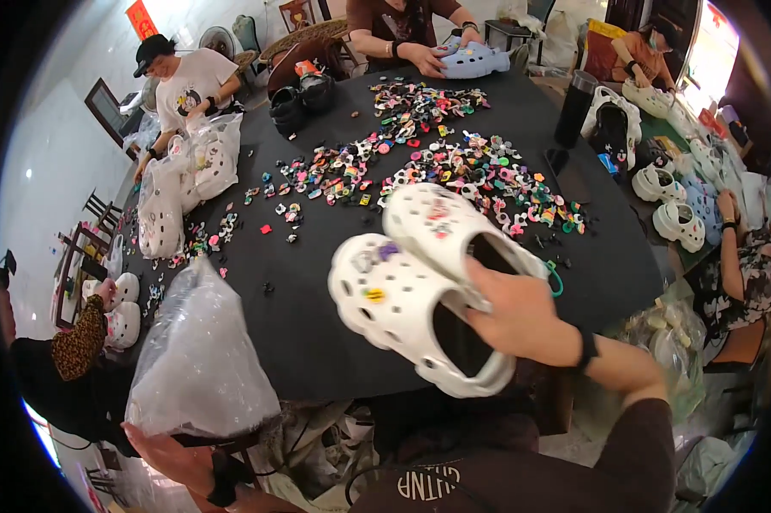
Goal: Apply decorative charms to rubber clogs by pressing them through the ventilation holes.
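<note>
My right hand grips a pair of white clogs side by side by their inner edges, above the near part of the dark table. The clogs have round holes and several shoe charms. A purple charm and a yellow one sit on the nearer clog, reddish ones on the farther. At the lower left, my left hand is at the bottom edge of a clear plastic bag, its fingers closed on the film and partly hidden. The bag stands puffed up, with no shoe visible in it.
Heaps of colourful shoe charms spread over the black table. A dark tumbler and a phone lie to the right. Bagged white clogs stand at left. Several co-workers handle clogs around, one with blue clogs.
</note>
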`<action>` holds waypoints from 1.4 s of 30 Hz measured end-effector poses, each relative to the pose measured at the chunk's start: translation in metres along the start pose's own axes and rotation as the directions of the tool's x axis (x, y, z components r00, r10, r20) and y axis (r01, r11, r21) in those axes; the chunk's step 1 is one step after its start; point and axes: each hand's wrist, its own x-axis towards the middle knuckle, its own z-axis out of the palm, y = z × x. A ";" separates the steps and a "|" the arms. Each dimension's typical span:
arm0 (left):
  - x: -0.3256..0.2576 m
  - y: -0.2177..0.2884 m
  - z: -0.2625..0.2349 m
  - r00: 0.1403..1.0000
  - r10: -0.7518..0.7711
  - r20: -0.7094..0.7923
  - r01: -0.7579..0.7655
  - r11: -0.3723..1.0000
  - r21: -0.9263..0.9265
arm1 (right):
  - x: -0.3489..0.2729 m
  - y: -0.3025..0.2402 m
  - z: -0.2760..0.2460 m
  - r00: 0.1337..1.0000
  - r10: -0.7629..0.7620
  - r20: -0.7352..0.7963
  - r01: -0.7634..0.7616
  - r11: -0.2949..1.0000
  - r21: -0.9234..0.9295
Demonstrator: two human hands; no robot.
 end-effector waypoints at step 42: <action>-0.013 0.184 0.215 0.673 0.017 0.739 0.194 0.960 -0.199 | -0.133 0.485 -0.299 0.505 0.470 -0.724 -0.859 0.355 -0.368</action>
